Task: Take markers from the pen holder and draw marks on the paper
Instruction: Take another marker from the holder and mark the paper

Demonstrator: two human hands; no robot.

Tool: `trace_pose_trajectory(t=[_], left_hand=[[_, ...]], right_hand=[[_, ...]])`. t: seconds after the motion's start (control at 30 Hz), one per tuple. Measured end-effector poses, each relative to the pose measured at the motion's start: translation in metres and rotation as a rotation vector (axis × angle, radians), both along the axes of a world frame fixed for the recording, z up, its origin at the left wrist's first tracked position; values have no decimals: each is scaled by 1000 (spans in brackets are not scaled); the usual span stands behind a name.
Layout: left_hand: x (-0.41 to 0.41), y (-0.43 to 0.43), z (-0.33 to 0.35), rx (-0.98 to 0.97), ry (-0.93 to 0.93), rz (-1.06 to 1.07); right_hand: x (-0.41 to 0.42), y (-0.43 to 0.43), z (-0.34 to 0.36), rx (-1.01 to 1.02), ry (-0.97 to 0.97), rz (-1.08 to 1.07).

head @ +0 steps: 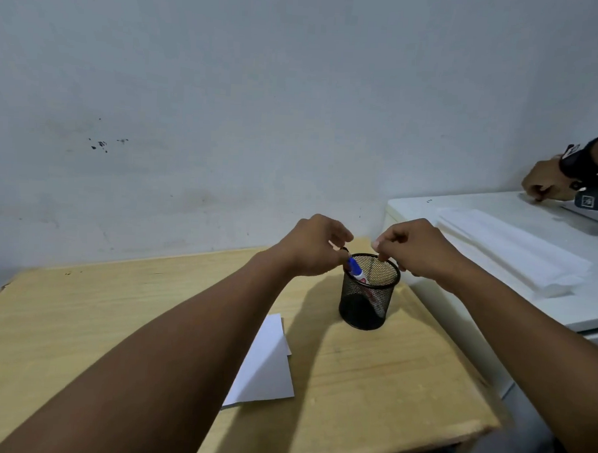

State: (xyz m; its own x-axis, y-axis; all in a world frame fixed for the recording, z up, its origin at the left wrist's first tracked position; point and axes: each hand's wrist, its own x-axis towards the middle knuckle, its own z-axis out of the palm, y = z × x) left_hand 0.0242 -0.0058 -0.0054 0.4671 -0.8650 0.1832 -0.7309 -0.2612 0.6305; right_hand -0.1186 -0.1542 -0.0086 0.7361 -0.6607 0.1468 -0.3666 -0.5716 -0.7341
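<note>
While your left hand (pixel 315 246) pinches the blue-capped marker (pixel 355 270) inside the round black mesh pen holder (pixel 368 299), your right hand (pixel 418 247) grips its rim; label unreadable; white paper (pixel 267 365) lies flat nearby on the wooden table (pixel 386 384).

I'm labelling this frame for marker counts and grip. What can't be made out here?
- Blue-capped marker: top hidden by left hand, lower barrel blurred behind black mesh pen holder.
- Other markers inside: mesh too dark to tell.
- White paper: left part hidden by forearm.
- Right hand: fingertip contact with rim unclear.
</note>
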Motion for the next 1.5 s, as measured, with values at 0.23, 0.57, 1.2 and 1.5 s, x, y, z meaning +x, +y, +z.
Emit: trace_pose_trajectory(t=[0.23,0.57,1.2,1.5], left_hand=[[-3,-1,-7,-17,117,57],[-8,-4,3,-18,221,175],[75,169,34,-472,580,289],[79,222,-35,-589,942,419]], right_hand=[[5,0,-3,24,-74,23],[13,5,0,7,-86,35],[93,133,30,228,-185,524],[113,182,-13,1292,-296,673]])
